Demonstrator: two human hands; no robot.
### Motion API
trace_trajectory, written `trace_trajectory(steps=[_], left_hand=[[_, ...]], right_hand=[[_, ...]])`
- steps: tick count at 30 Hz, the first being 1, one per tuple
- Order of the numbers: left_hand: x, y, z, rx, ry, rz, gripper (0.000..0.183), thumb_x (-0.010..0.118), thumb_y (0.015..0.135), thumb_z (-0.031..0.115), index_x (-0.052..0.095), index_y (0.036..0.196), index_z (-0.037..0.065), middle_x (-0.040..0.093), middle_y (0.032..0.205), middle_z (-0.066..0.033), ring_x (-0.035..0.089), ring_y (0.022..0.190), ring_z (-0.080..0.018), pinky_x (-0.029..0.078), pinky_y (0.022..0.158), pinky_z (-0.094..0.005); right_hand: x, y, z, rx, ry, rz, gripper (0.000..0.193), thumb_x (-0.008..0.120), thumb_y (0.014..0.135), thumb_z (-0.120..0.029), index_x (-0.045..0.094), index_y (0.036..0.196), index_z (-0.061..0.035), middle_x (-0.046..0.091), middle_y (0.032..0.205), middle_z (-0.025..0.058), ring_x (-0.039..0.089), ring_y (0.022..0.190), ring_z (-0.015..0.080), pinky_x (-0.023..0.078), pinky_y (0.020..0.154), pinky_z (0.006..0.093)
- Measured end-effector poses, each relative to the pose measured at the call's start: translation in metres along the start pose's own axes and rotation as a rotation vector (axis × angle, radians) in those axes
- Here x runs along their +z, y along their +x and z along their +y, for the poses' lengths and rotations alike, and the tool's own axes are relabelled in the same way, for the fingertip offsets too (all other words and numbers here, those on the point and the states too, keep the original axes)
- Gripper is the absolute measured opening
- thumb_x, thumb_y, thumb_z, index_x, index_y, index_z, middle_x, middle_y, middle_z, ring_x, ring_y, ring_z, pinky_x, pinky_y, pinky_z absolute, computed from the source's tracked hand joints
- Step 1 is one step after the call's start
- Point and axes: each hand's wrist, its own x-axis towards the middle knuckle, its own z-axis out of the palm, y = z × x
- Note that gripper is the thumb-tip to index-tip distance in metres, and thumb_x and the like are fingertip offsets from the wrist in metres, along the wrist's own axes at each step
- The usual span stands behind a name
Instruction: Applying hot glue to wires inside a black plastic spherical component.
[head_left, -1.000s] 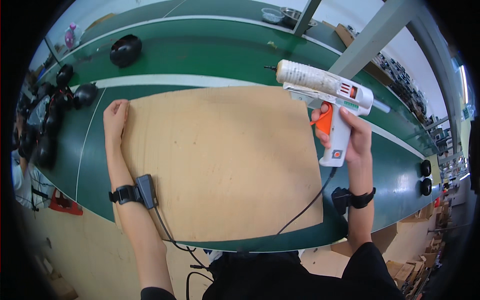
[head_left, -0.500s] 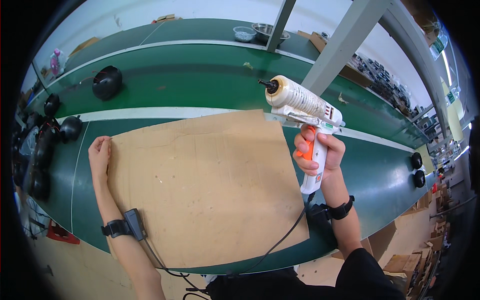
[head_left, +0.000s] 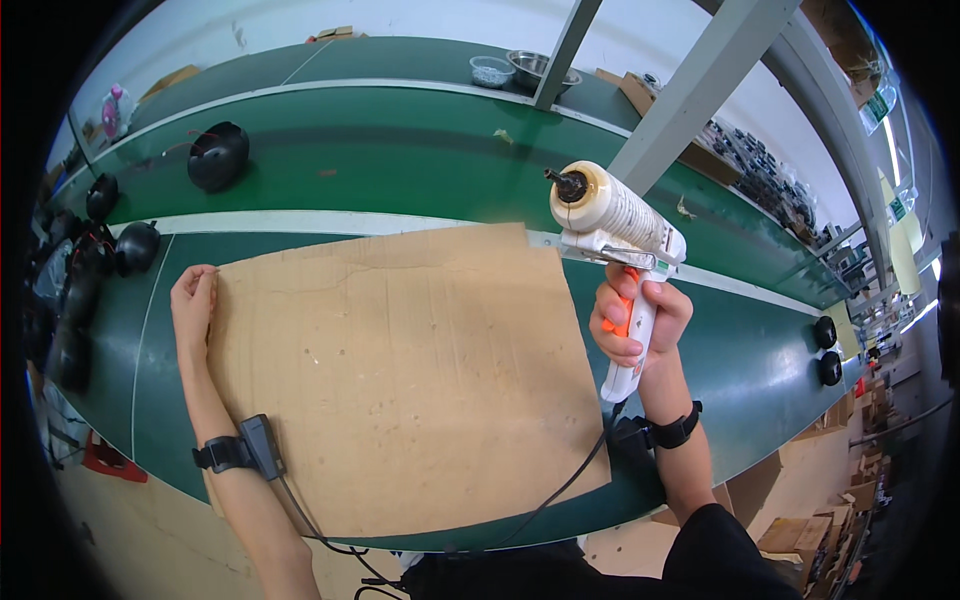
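Observation:
A white hot glue gun [head_left: 622, 225] with an orange trigger is raised over the right part of the green worktable [head_left: 730, 330]. My right hand [head_left: 645, 320] wraps its handle, fingers at the trigger, and the dark nozzle points up and to the left. A cord runs down from the handle toward my body. At the far left corner of a flat brown cardboard sheet [head_left: 400, 380], my left hand [head_left: 195, 305] is closed on the edge. The sheet lies on the table in front of me, creased and dotted with small marks. Black bands with small boxes circle both forearms.
Beyond the table runs a green conveyor belt [head_left: 380, 150] with a round black shell [head_left: 218, 157] on it. More black shells [head_left: 75, 290] crowd the left end. A grey metal post [head_left: 700, 85] slants up behind the glue gun. Bowls [head_left: 540, 68] stand on the back ledge.
The glue gun has shifted slightly right and tipped, its nozzle turning more toward me. My left hand keeps hold of the cardboard edge. The whole view has shifted a little.

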Motion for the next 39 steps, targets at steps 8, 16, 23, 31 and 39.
trace_trajectory(steps=[8,16,23,31,39], left_hand=[[0.006,-0.001,0.009,-0.002,0.01,0.004,0.017,0.059,0.095,0.019,0.065,0.098,0.003,0.046,0.064,0.0088,0.036,0.052,0.0,0.024,0.045,-0.0193],[-0.005,0.0,0.014,0.013,0.044,0.017,0.02,0.06,0.095,0.02,0.065,0.1,0.002,0.047,0.065,0.0084,0.037,0.053,0.0,0.025,0.046,-0.0193],[-0.004,-0.006,0.017,-0.013,0.04,-0.003,0.02,0.06,0.094,0.019,0.066,0.101,0.002,0.05,0.067,0.0072,0.039,0.054,-0.0005,0.028,0.047,-0.0187],[0.022,-0.028,0.1,0.18,0.552,-0.266,0.031,0.059,0.084,0.014,0.067,0.11,0.002,0.067,0.082,-0.0075,0.063,0.072,-0.0159,0.05,0.067,-0.0294],[0.117,-0.036,0.121,0.6,0.744,-0.725,0.038,0.063,0.078,0.016,0.068,0.112,0.0,0.069,0.098,-0.0176,0.065,0.094,-0.0284,0.051,0.085,-0.035]], right_hand=[[0.036,0.005,0.014,0.11,-0.907,0.551,0.021,0.063,0.09,-0.014,0.06,0.105,0.0008,0.067,0.089,0.016,0.058,0.055,0.0142,0.047,0.048,0.0268],[0.039,0.012,0.036,0.366,-1.427,0.762,0.033,0.069,0.086,-0.014,0.059,0.113,0.0012,0.068,0.082,0.004,0.059,0.053,0.0074,0.045,0.044,0.0226],[0.04,0.007,0.035,0.384,-1.48,0.832,0.031,0.068,0.087,-0.013,0.059,0.113,0.0015,0.069,0.082,0.0059,0.061,0.054,0.0091,0.047,0.046,0.0235],[0.019,0.005,0.025,0.147,-1.229,0.814,0.03,0.063,0.092,-0.018,0.058,0.115,0.0015,0.069,0.09,0.0115,0.065,0.058,0.0143,0.049,0.047,0.0241],[0.014,0.019,0.022,0.12,-1.099,0.815,0.037,0.063,0.092,-0.024,0.055,0.117,0.0017,0.069,0.09,0.0127,0.066,0.059,0.0158,0.051,0.047,0.0257]])
